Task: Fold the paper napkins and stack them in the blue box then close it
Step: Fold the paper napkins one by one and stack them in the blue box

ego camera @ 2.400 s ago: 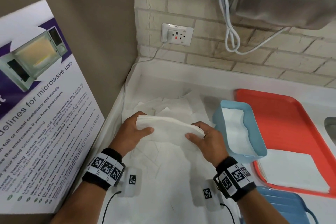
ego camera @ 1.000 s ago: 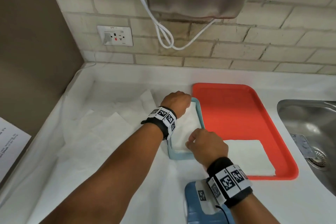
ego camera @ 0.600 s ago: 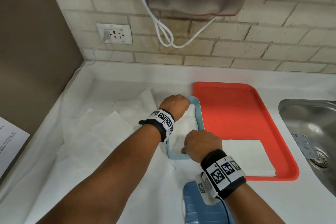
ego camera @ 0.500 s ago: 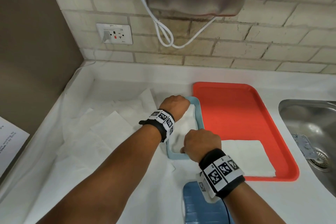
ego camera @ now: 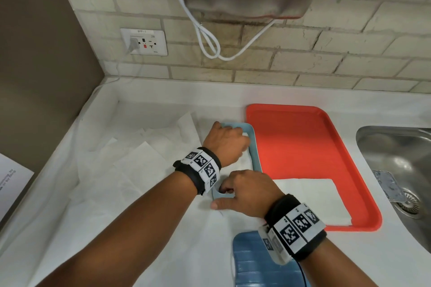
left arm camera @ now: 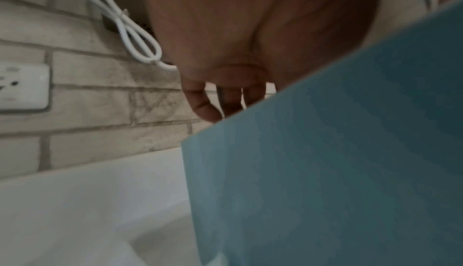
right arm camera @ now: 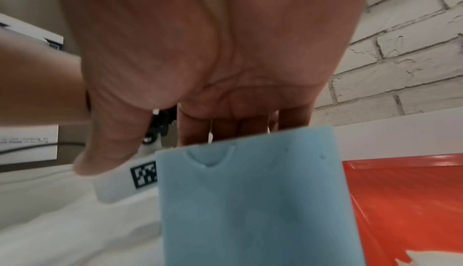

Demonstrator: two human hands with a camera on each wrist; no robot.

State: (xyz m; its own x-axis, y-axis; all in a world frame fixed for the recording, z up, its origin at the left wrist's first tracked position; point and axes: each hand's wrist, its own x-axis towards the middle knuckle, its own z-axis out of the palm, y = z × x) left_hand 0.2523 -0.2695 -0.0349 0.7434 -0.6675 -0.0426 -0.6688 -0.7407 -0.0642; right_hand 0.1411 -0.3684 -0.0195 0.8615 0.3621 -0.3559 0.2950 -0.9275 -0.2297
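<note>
The light blue box [ego camera: 255,147] stands on the counter beside the red tray [ego camera: 303,142]. White folded napkins [ego camera: 246,161] lie inside it. My left hand [ego camera: 233,140] reaches into the far end, fingers [left arm camera: 208,104] pointing down behind the box wall [left arm camera: 325,171] onto the napkins. My right hand [ego camera: 233,193] is at the near end, its fingers [right arm camera: 225,129] dipping over the box wall [right arm camera: 250,201] and its thumb spread out to the left, off the box. The fingertips of both hands are hidden inside the box.
The blue lid [ego camera: 251,265] lies at the near edge under my right wrist. One folded napkin [ego camera: 312,200] rests on the tray's near part. Loose unfolded napkins [ego camera: 140,161] cover the counter to the left. A steel sink [ego camera: 401,170] is at the right.
Both hands carried the folded stack from the left into the blue box. Over the last half second they stay in the box; my right thumb has spread out to the left.
</note>
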